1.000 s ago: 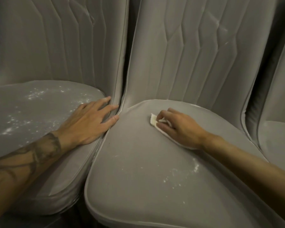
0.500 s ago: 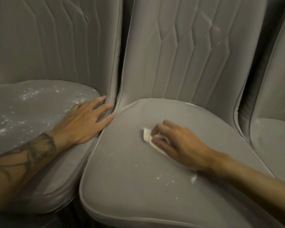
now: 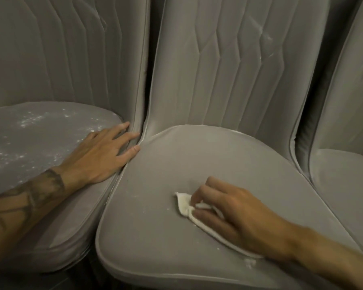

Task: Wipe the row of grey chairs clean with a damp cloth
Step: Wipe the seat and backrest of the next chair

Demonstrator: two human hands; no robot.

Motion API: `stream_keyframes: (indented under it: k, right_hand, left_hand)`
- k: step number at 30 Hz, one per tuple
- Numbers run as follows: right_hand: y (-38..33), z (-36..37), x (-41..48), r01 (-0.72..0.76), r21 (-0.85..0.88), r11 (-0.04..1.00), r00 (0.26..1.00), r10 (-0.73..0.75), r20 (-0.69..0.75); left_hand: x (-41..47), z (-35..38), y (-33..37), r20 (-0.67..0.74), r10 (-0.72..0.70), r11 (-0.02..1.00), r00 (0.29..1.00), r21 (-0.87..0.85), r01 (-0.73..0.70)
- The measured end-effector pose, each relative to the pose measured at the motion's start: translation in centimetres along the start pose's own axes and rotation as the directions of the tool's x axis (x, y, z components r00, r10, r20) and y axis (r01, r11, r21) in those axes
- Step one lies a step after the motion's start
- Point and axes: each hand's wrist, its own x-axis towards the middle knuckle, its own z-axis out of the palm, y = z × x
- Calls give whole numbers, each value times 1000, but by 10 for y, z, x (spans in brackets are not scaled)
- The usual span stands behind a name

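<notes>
Three grey padded chairs stand side by side. On the seat of the middle chair (image 3: 176,164) my right hand (image 3: 237,216) presses a folded white cloth (image 3: 183,203) against the fabric, fingers curled over it, near the seat's front right. A few white specks lie near the cloth and by my wrist. My left hand (image 3: 102,154) rests flat, fingers spread, on the right edge of the left chair's seat (image 3: 40,139), which is dusted with white powder.
The right chair (image 3: 344,181) shows only its seat edge and backrest. Quilted backrests rise close behind the seats, with narrow dark gaps between the chairs. White marks dot the middle backrest's upper right (image 3: 266,36).
My right hand has dragged the cloth from the back of the middle seat toward its front right. The left hand has stayed on the left seat's edge.
</notes>
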Motion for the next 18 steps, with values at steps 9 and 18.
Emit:
stream_keyframes:
  k: [9, 18]
  right_hand:
    - [27, 2, 20, -277, -147, 949, 955, 255, -154]
    - [39, -8, 53, -309, -102, 945, 948, 298, -111]
  left_hand:
    - [1, 0, -1, 2, 2, 1000, 1000, 6, -2]
    - [0, -1, 3, -2, 0, 1000, 1000, 14, 0]
